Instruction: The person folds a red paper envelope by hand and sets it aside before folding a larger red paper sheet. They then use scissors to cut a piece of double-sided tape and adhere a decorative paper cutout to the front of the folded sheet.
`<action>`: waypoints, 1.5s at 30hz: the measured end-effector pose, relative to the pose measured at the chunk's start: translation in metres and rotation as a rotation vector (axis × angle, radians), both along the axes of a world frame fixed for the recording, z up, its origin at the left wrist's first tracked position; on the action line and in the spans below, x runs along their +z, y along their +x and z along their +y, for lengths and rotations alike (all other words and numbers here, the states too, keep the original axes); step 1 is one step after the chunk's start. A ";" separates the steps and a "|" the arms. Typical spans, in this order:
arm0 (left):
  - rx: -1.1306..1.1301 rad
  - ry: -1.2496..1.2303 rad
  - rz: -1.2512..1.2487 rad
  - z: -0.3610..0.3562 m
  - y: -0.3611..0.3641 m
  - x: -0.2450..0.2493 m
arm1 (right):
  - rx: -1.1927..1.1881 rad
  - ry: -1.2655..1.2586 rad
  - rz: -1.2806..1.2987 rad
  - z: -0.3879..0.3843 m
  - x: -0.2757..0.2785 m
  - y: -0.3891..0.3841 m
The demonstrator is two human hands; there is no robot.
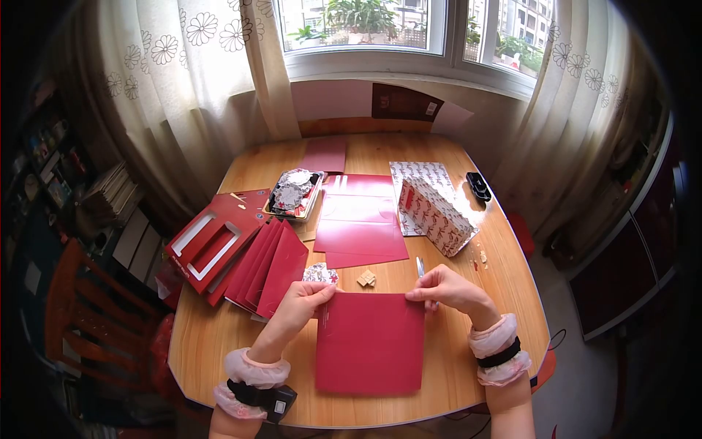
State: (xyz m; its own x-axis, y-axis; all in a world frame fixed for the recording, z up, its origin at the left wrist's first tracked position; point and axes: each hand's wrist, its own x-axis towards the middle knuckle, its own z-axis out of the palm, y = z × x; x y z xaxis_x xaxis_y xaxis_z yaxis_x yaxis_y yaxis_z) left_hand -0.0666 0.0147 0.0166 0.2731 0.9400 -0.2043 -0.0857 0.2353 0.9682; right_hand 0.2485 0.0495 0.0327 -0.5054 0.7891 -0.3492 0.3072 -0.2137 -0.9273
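A square red card sheet [370, 344] is held up near the front of the table. My left hand [303, 301] pinches its upper left corner between thumb and fingers. At the upper right corner, my right hand [444, 291] grips the sheet the same way. Just beyond the sheet's top edge lie small tan cardboard pieces [366, 278]. A slim metal blade-like tool [420, 266] rests close to my right hand. Near my left hand is a floral paper scrap [320, 274]. Larger red sheets [360, 219] lie flat farther back.
Folded red card [272, 267] and a red box panel with cutouts [212, 245] sit at left. A tray of paper cuttings [295, 192] stands behind them. To the right are a patterned box [440, 218] and a black object [478, 187]. A wooden chair [95, 314] is at left.
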 end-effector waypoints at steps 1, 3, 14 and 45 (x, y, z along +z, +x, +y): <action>-0.017 -0.034 -0.043 0.001 0.000 0.000 | 0.001 0.001 0.000 0.002 -0.002 0.000; -0.032 -0.068 -0.087 0.002 0.002 0.002 | -0.109 0.019 0.180 0.004 -0.006 0.001; -0.259 0.419 0.124 -0.008 0.021 0.020 | -0.447 0.121 0.402 0.006 -0.011 -0.008; 0.190 0.848 0.319 -0.011 0.024 0.017 | -0.232 0.054 0.239 -0.008 0.015 -0.014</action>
